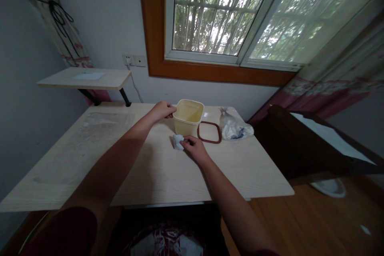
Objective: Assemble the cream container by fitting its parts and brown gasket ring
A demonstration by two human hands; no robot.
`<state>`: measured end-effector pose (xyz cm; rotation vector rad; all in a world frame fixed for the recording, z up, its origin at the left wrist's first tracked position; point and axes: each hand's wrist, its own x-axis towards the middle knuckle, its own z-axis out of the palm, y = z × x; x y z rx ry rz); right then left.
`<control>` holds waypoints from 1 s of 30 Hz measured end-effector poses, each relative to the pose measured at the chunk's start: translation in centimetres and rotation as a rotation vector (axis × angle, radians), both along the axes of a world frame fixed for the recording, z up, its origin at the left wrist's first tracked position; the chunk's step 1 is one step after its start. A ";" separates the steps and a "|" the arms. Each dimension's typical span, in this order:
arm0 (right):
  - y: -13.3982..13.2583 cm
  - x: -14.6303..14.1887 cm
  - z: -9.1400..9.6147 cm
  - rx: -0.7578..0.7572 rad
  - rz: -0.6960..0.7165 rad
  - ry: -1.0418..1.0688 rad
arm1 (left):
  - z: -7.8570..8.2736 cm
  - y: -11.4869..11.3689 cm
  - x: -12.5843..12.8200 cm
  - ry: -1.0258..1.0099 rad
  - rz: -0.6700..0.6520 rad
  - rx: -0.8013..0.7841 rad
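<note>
My right fingertips (188, 141) are bunched together and pinched on the edge of a crumpled white tissue (178, 142), which sits on the tabletop at nine o'clock from my right hand (195, 149). My left fingers (171, 109) are together too, curled against the outer left wall of a square, pale yellow plastic tub (188, 117); I can't tell if they're clamping it or only touching it. My left hand (162, 111) is at nine o'clock from the tub, which stands upright with its open top showing, at twelve o'clock from my right hand.

Just beside the tub at three o'clock, a dark brown rounded-square rubber seal ring (209, 132) lies flat. At three o'clock from that ring, almost touching it, is a clear plastic bag (235, 126) bunched around something white.

All of this is on a pale wood-grain table (168, 180), whose far edge meets the wall. At ten o'clock, a small wall-mounted shelf (84, 79) holds a sheet of paper (89, 75). A barred window (207, 16) is at twelve o'clock, and dark wooden furniture (303, 144) stands at three o'clock.
</note>
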<state>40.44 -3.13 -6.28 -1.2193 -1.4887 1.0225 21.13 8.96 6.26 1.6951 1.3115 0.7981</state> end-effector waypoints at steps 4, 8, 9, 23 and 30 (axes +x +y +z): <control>-0.1 -0.1 0.1 0.009 -0.010 -0.002 | -0.3 -0.1 -1.8 -0.008 -0.025 -0.056; -0.1 -0.1 0.1 0.002 -0.007 0.009 | -1.3 -0.8 -3.5 -0.115 0.044 -0.087; -0.1 -0.1 0.1 -0.001 -0.006 0.014 | -1.5 -1.1 -3.9 -0.144 0.072 -0.090; 0.3 0.0 -0.4 0.020 -0.089 0.026 | -7.9 -5.6 -5.4 -0.611 0.416 -0.042; 0.6 0.4 -0.3 0.145 -0.150 0.027 | -11.1 -8.0 -3.9 -0.594 0.339 -0.038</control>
